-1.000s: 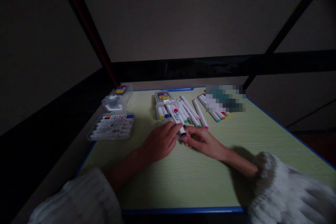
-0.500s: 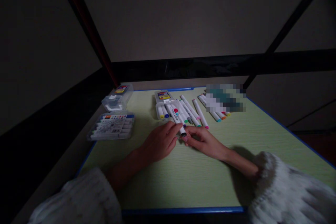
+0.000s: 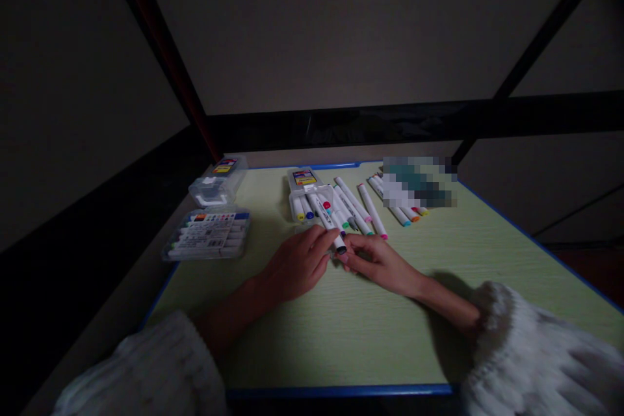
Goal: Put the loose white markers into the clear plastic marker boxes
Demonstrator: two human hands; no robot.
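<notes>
A white marker with a black end slants toward me over the front of an open clear plastic case. My left hand is closed around the marker's near part, its index fingertip against the barrel. From the other side, the thumb and fingers of my right hand pinch at the black end; what lies behind those fingertips is partly hidden. Inside the case are markers with yellow, blue and red ends. Several loose markers lie just right of it, with pink, green and purple ends.
A second clear case stands at the table's back left. In front of it lies a flat clear case of markers. More markers lie at the right, beside a pixelated patch. The pale green table has a blue edge.
</notes>
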